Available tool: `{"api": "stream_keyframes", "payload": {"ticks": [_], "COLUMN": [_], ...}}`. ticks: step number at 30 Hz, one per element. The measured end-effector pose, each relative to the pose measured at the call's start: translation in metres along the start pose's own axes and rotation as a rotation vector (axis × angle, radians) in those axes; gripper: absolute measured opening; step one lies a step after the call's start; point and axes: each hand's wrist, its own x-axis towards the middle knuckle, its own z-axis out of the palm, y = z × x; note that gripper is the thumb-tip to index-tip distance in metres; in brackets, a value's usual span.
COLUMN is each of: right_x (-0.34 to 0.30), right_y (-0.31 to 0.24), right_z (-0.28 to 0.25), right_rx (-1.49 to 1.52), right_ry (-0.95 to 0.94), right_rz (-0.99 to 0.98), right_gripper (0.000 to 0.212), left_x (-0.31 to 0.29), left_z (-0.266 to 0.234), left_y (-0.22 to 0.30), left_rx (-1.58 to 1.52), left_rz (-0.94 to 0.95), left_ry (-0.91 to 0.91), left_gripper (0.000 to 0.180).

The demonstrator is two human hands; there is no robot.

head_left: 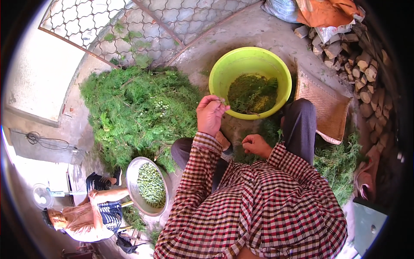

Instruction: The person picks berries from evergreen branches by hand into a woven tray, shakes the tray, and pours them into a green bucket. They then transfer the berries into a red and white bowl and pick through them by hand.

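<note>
Above the near left rim of a lime-green plastic tub (282,82), my left hand (209,114) is closed in a pinch. Between its fingertips is a small pale green piece (223,101), too small to name. Dark green plant clippings (252,93) cover the tub's bottom. My right hand (257,145) is lower, between my knees, with its fingers curled in and nothing visible in it. A big heap of feathery green branches (138,108) with clusters of pale green cones or berries lies to the left. A metal basin (131,183) nearby holds many such round green pieces (151,184).
Another person (92,216) sits at the lower left, an arm reaching to the basin. A wire-mesh panel (164,30) lies at the top. On the right are a woven sack (319,103), stacked firewood (364,71), an orange bag (327,13) and more greenery (340,168).
</note>
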Motion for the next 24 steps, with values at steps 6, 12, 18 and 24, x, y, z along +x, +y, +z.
{"api": "stream_keyframes", "payload": {"ticks": [6,12,18,24], "right_x": [0.004,0.011,0.015,0.027], "right_y": [0.005,0.004,0.015,0.030], "right_z": [0.004,0.006,-0.004,0.006], "right_rx": [0.024,-0.023,-0.068,-0.157], "right_ry": [-0.012,-0.046,-0.067,-0.115], "right_rz": [0.005,-0.036,0.072,0.181], "right_gripper": [0.014,0.015,0.016,0.015], "left_x": [0.008,-0.011,-0.162,-0.465], "left_z": [0.014,-0.057,-0.158,-0.315], "left_y": [-0.025,0.010,0.128,0.095], "left_rx": [0.219,0.731,0.552,1.136], "left_rz": [-0.079,0.043,0.174,-0.100], "left_ry": [0.118,-0.008,0.633,1.619], "left_gripper": [0.027,0.042,0.027,0.036]}}
